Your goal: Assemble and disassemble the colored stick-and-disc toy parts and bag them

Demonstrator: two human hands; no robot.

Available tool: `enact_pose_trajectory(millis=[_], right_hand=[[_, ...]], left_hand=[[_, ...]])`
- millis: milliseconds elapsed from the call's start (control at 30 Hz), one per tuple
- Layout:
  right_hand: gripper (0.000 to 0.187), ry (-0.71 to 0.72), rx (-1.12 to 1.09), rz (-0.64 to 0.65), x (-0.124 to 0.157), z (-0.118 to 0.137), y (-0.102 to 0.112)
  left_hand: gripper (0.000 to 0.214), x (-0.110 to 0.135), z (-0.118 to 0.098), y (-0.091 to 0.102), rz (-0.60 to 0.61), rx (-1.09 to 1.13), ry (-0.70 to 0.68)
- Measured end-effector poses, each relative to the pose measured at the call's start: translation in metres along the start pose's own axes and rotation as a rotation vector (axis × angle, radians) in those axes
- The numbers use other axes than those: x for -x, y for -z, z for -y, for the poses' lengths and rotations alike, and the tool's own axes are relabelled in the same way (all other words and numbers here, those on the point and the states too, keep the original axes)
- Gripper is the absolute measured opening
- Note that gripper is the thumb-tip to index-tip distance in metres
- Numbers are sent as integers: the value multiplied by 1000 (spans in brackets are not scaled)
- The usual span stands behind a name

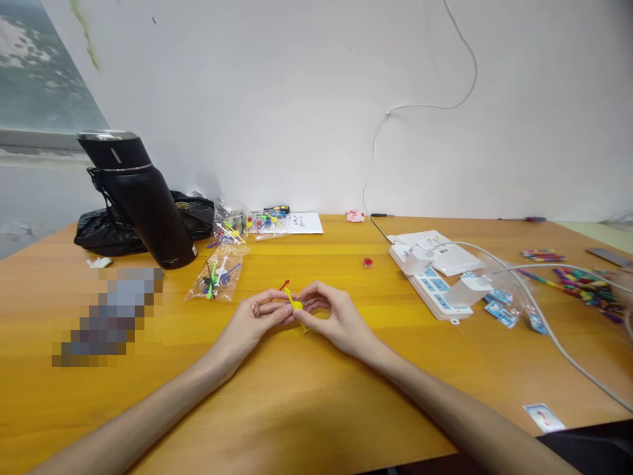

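Observation:
Above the middle of the table, my left hand (262, 313) and my right hand (333, 315) meet, fingers closed in a pinch. Between the fingertips is a yellow plastic arrow (297, 306) with a round middle part, tilted with its tip upward. A red plastic arrow (285, 285) sticks up just behind it; my fingers hide its lower end, so I cannot tell which hand steadies it. Beyond my left hand lies a clear bag of coloured plastic arrows (216, 276). A small red round piece (368, 262) rests on the table beyond my right hand.
A black bottle (148, 204) and black plastic bag (106, 232) stand back left. More bagged pieces (235, 227) lie near the wall. At right are a power strip (432, 293), a white cable (539, 310), blue-white packets (500, 313), colourful sticks (591, 287) and part of another person's hand (622, 287).

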State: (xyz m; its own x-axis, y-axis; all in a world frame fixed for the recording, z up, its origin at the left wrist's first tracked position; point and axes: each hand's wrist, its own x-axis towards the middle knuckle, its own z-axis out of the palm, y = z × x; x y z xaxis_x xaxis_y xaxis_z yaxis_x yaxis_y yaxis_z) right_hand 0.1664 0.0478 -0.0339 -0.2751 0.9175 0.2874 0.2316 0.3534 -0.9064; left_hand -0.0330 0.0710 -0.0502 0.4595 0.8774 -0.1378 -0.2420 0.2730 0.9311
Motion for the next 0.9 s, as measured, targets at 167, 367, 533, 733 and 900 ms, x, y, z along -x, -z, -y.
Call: enact_pose_trajectory(millis=[167, 367, 533, 733, 900], right_hand=[[15, 41, 64, -20, 0, 3, -1], [34, -61, -63, 52, -1, -2, 0], [20, -132, -41, 119, -1, -4, 3], [17, -128, 53, 127, -2, 1, 5], [15, -110, 76, 163, -2, 2, 5]], left_hand=[[37, 0, 0, -1, 29, -50, -16], [35, 0, -6, 1, -36, -124, -88], [32, 1, -13, 5, -124, -174, -182], [32, -1, -10, 8, -104, -147, -164], [30, -2, -7, 8, -81, -129, -156]])
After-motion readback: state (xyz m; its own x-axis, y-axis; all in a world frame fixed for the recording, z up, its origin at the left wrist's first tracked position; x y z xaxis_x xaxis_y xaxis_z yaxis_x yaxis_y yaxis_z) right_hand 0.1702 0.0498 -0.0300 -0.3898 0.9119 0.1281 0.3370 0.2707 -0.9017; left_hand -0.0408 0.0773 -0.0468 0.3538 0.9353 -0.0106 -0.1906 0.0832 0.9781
